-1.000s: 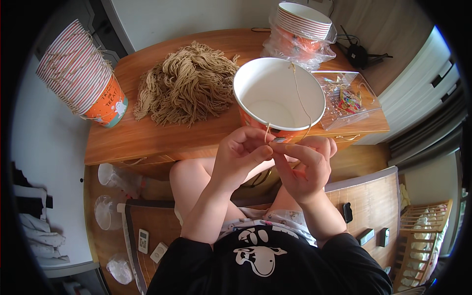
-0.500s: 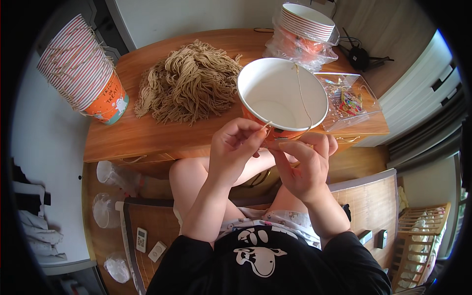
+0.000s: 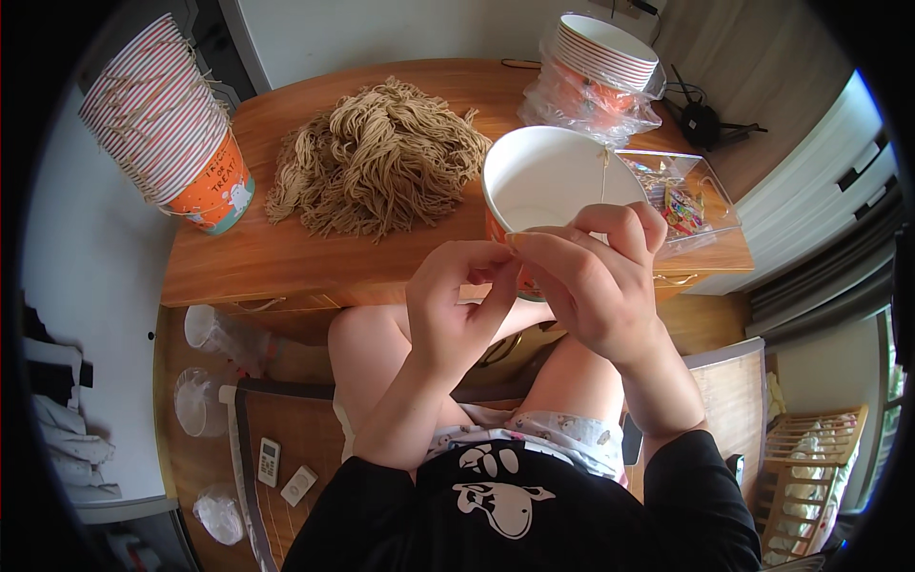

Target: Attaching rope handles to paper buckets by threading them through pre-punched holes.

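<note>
Just in front of me a paper bucket (image 3: 522, 164), white inside and orange outside, stands near the table's front edge. A thin tan cord (image 3: 604, 177) hangs from a hole at its far rim and disappears behind my right hand. My left hand (image 3: 448, 297) is closed in a pinch at the near rim. My right hand (image 3: 602, 278) reaches across the bucket's near side, its thumb and forefinger pinched against the left fingertips. Between the fingertips the cord's end is mostly hidden. The hands cover much of the bucket's front.
A heap of tan cords (image 3: 381, 162) lies left of the bucket. Farther left stands a tall bucket stack (image 3: 181, 124) with cords on it. Plastic-wrapped buckets (image 3: 596, 71) stand at the back right. A clear tray (image 3: 691, 205) holds small colourful packets.
My right hand has moved up and over the near rim, and its fingertips now meet the left ones. The bucket has shifted slightly right. The short cord end seen before is now covered.
</note>
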A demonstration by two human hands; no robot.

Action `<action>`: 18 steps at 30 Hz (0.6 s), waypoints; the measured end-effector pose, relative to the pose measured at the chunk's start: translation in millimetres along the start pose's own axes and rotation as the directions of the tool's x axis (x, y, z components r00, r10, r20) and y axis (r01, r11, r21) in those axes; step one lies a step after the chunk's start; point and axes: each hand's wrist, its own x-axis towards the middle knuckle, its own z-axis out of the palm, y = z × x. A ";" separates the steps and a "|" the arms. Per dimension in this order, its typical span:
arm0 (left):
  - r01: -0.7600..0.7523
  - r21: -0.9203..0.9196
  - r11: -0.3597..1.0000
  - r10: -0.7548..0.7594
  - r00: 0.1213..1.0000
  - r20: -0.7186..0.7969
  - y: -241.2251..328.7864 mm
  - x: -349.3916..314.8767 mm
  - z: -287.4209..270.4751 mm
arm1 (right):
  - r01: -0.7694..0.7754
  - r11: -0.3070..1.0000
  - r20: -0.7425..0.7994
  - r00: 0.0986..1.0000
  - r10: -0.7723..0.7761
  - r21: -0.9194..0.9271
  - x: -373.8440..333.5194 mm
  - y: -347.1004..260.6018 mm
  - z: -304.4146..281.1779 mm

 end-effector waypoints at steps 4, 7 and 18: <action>0.116 -0.144 0.983 -0.118 0.993 -0.001 -8.5 -4.7 4.3 | -0.082 0.997 -0.029 0.996 0.082 0.014 -1.3 -3.0 4.5; 0.211 -0.254 0.944 -0.215 0.976 0.012 -11.6 -7.0 6.1 | -0.134 0.991 -0.040 0.990 0.134 0.009 -5.6 -7.3 -0.7; 0.095 -0.180 0.979 -0.099 0.995 -0.012 -9.4 -7.1 7.0 | -0.119 0.985 -0.001 0.993 0.120 0.122 -8.7 -0.9 2.5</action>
